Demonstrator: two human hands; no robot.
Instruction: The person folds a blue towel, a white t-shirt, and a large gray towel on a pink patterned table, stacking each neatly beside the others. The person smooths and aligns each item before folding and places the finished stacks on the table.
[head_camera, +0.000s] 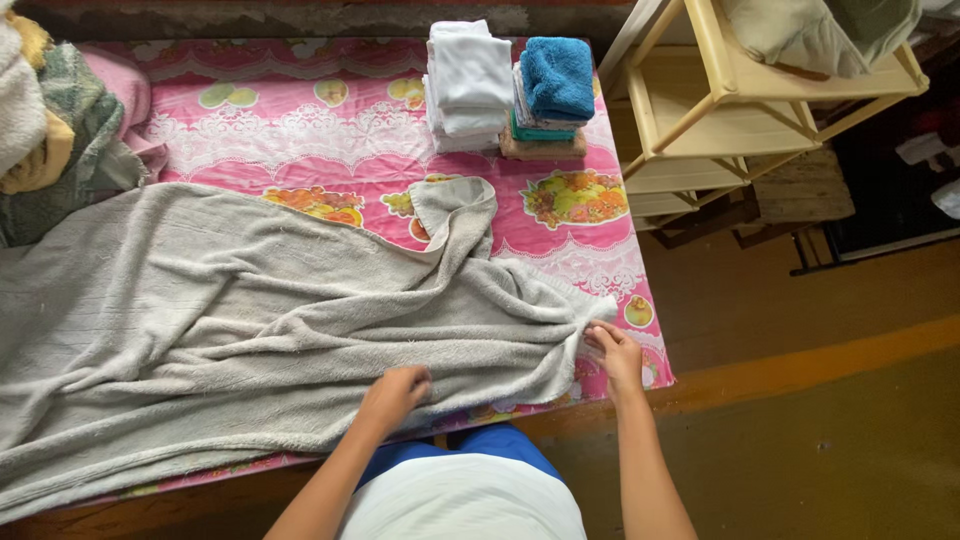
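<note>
A large grey towel (230, 320) lies crumpled across a table covered by a pink flowered cloth (330, 130). My left hand (395, 392) grips the towel's near edge, fingers curled into the fabric. Near the table's right front, my right hand (612, 350) pinches the towel's right corner. One corner of the towel is folded over at the middle of the table.
Folded white towels (465, 85) and a stack topped by a blue towel (555, 80) stand at the back. A heap of mixed laundry (45, 120) sits far left. A pale wooden shelf rack (740, 100) stands right of the table on a brown floor.
</note>
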